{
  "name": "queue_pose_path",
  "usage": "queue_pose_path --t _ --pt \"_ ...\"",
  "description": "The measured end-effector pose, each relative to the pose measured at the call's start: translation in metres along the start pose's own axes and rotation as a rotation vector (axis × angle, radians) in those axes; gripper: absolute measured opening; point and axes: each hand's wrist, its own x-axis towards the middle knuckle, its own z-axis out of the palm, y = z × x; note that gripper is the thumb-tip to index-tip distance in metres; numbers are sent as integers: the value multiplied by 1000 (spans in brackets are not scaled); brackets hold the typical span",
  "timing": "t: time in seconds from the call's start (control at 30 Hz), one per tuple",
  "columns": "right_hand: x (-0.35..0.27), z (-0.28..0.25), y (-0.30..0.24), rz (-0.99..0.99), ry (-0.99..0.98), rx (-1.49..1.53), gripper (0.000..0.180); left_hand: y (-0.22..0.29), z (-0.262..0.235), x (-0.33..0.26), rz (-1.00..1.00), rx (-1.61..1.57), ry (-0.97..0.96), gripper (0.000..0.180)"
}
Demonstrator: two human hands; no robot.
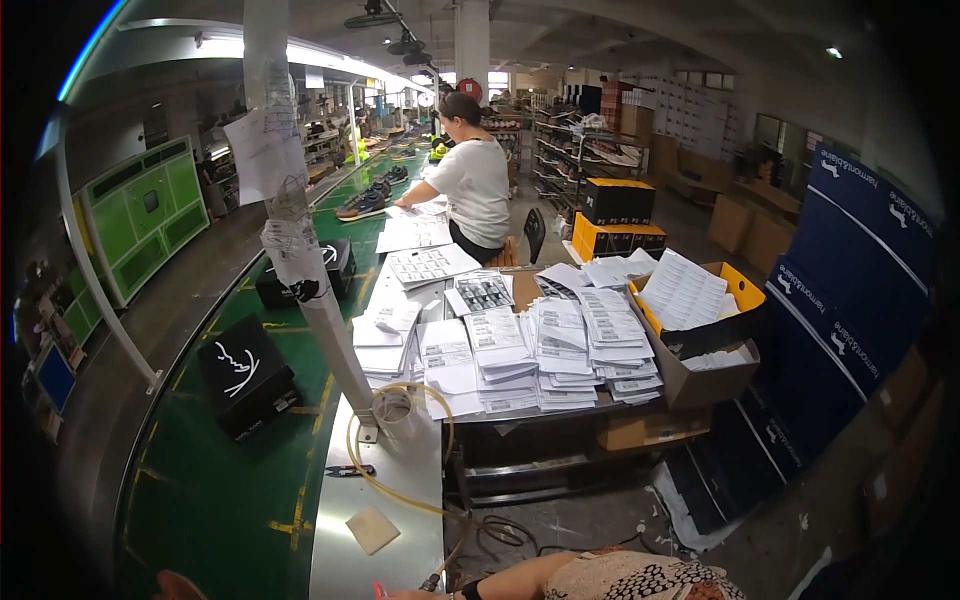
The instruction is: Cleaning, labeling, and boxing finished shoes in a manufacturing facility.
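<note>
My right arm, in a patterned short sleeve [640, 578] with a black wristband [471, 590], reaches leftward along the lower edge. Only a sliver of my right hand [412, 594] shows, over the near end of the metal table strip [335, 560]. Something small and red [379, 590] is at its fingers, which are mostly cut off. The dark fitting [431, 580] of a yellow hose [452, 440] is next to that hand. I cannot make out my left hand. A rounded reddish-brown shape [180, 586] at the lower left is too cropped to name.
A square tan pad [373, 530] and black thread snips [350, 470] lie before a post [330, 335]. Black shoe boxes [245, 380] sit on the green conveyor [200, 480]. Stacked printed sheets [500, 350] and a paper-filled box [745, 290] are right; a person [478, 180] sits beyond.
</note>
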Motion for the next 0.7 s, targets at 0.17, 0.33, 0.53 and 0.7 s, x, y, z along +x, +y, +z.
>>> queue_pose_path --t 0.17,0.33,0.53,0.7 --pt "3 8 2 7 9 64 36 5 -1 -6 49 46 -63 33" --pt "-2 14 6 -1 80 34 37 11 4 -9 115 75 -121 33" --pt "0 11 2 -24 62 22 37 13 6 -4 209 122 -167 33" --pt "-1 6 2 -36 85 19 38 17 4 -1 284 160 -200 33"
